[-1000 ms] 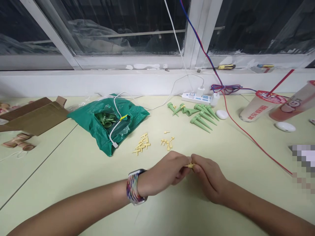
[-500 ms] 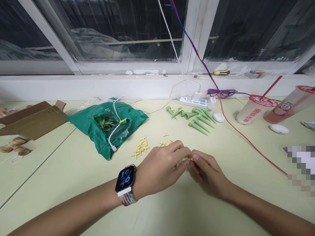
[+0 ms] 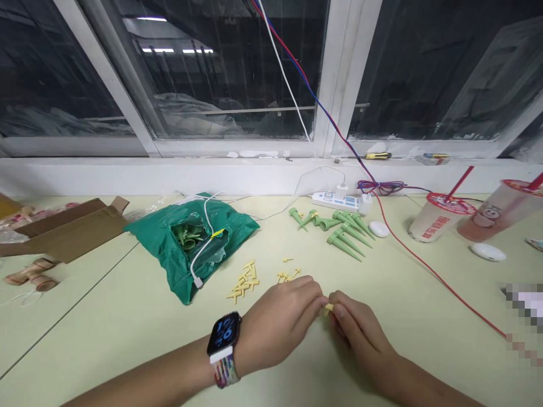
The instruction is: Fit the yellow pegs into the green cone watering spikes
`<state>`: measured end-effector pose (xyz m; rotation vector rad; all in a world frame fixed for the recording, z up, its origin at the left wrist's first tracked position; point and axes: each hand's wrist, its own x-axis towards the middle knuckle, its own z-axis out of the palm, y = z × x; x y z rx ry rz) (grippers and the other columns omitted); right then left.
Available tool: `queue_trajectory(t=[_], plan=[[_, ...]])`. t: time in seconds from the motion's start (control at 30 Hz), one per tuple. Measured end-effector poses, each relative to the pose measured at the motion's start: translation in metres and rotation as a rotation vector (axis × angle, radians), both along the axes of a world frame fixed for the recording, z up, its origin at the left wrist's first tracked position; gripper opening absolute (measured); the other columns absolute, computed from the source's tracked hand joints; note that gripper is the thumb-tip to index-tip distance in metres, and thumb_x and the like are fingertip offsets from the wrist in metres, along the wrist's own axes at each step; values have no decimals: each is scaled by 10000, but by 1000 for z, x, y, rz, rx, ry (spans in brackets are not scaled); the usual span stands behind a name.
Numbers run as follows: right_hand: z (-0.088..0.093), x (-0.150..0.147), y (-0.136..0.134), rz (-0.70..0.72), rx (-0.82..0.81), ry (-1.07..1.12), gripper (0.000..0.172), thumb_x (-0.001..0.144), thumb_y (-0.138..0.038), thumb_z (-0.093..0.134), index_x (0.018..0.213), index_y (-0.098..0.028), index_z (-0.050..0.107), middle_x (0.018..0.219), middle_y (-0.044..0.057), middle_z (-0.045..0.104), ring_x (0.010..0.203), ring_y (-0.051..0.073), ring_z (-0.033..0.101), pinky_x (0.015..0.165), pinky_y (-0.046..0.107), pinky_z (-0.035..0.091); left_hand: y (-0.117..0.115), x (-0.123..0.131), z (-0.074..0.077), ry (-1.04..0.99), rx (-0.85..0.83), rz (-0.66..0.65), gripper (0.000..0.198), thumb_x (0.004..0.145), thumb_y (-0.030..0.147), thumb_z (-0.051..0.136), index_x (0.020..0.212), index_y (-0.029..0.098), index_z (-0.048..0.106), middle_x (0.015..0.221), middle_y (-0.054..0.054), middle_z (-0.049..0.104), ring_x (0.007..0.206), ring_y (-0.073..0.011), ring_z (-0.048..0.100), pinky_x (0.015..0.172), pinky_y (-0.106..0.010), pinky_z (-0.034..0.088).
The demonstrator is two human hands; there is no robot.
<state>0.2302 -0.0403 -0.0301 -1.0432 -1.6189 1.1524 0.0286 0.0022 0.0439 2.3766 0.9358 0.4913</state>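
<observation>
Pale yellow desk (image 3: 102,339) under a dark window (image 3: 203,73), and from my remote view a small yellow plastic piece (image 3: 329,307) sits pinched between the left hand (image 3: 278,328) and right hand (image 3: 360,333) (fingers hide most of it). A slackened pinch could, I judge, flick it among the loose yellow pieces (image 3: 244,285) nearby, making it hard to pick out.

Smartwatch (image 3: 224,334) screen: pale figures on a dark face, too small to read
Near drink cup (image 3: 436,225) side: a column of red characters, too blurred to read
Far drink cup (image 3: 496,213) side: a printed cartoon pig face, no legible words
Power strip (image 3: 335,201) top: small blue markings, unreadable
</observation>
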Motion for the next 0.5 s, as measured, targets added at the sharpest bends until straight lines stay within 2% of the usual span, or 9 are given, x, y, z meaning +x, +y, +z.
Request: queue_trajectory(t=[0.2,0.37,0.5], plan=[[1,-7,-1,37,-42,20,441,1108,-516,371,777,-227,398,677,-34,385,632,140,322,609,301,299,2,-1,3,71,49,-36,323,1095,274,367,797,203,468,784,4,576,661,-140,525,603,-293,361],[-7,-17,2,36,-224,195,474,1091,-556,433,755,-224,387,661,-43,358,625,131,293,603,298,275,6,-6,8,176,145,-63,217,1017,266,485,809,210,464,796,1,596,613,-147,517,565,-301,309],[-10,-22,3,11,-362,306,514,1093,-571,422,727,-212,440,606,-40,395,591,123,334,581,294,273,10,-8,9,227,160,-107,260,1066,263,409,824,206,485,815,-10,631,638,-159,543,572,-309,296]])
